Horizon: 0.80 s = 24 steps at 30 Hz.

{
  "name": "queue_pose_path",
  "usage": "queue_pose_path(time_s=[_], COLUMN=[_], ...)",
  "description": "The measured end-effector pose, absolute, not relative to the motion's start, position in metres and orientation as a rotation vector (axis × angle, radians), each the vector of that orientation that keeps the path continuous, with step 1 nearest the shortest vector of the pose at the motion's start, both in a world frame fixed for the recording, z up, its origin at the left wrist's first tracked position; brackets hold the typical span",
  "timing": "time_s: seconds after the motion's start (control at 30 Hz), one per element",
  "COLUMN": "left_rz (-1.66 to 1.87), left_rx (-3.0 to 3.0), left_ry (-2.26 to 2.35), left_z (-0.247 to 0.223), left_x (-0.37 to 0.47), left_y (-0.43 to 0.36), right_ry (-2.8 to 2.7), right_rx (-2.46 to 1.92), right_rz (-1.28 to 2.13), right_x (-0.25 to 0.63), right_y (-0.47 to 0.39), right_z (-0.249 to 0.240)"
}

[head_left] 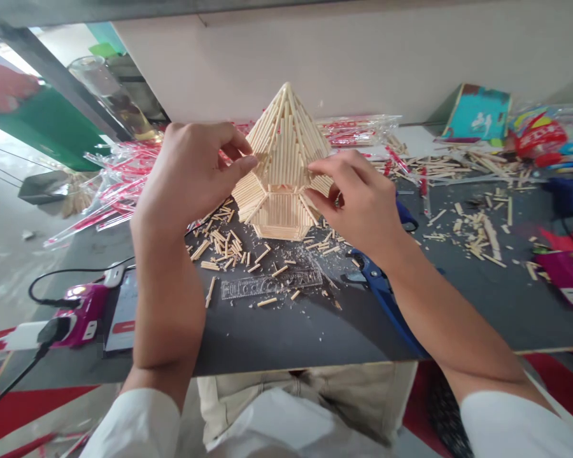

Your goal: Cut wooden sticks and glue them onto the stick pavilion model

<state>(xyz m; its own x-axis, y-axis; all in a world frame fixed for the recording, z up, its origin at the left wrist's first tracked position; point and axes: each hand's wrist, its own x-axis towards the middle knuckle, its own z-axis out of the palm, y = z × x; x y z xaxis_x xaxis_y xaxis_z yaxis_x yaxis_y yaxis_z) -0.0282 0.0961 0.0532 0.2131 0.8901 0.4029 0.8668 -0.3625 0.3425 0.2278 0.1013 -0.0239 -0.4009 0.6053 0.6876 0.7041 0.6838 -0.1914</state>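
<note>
A model built of pale wooden sticks (289, 149) stands upright on the dark table, with a pointed cone-shaped roof over a flared, many-sided lower part. My left hand (195, 168) is at the roof's left lower edge, thumb and forefinger drawn close together. At the right lower edge of the roof is my right hand (356, 194), its fingers curled and the thumb a little below the forefinger. Whether either hand grips a stick is too small to tell. Short cut stick pieces (224, 248) and a clear ruler (272, 283) lie in front of the model.
Blue-handled cutters (382, 296) lie under my right forearm. Plastic wrappers (124, 184) and a magenta power strip (83, 312) with cables are at left. More sticks (430, 166), a teal box (477, 114) and another magenta strip (566, 277) are at right.
</note>
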Motion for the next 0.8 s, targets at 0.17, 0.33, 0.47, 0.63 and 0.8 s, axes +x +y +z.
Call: queue_pose_path(time_s=[0.17, 0.33, 0.47, 0.63, 0.8], left_rz=[0.878, 0.854, 0.897, 0.799, 0.849], left_rx=[2.406, 2.375, 2.295, 2.283, 2.078], left_ry=[1.763, 1.859, 1.9, 1.779, 1.838], left_z=[0.051, 0.063, 0.073, 0.053, -0.001], left_x=[-0.036, -0.041, -0.038, -0.037, -0.044], left_y=[0.094, 0.076, 0.053, 0.049, 0.049], right_ry=[-2.148, -2.079, -1.98, -2.004, -1.946], right_rx=[-1.06, -1.104, -1.104, -1.117, -1.23], right_rz=[-0.134, -0.101, -0.07, 0.013, 0.18], right_x=[0.236, 0.258, 0.273, 0.289, 0.3], right_y=[0.099, 0.096, 0.097, 0.099, 0.097], right_z=[-0.018, 0.003, 0.008, -0.036, -0.097])
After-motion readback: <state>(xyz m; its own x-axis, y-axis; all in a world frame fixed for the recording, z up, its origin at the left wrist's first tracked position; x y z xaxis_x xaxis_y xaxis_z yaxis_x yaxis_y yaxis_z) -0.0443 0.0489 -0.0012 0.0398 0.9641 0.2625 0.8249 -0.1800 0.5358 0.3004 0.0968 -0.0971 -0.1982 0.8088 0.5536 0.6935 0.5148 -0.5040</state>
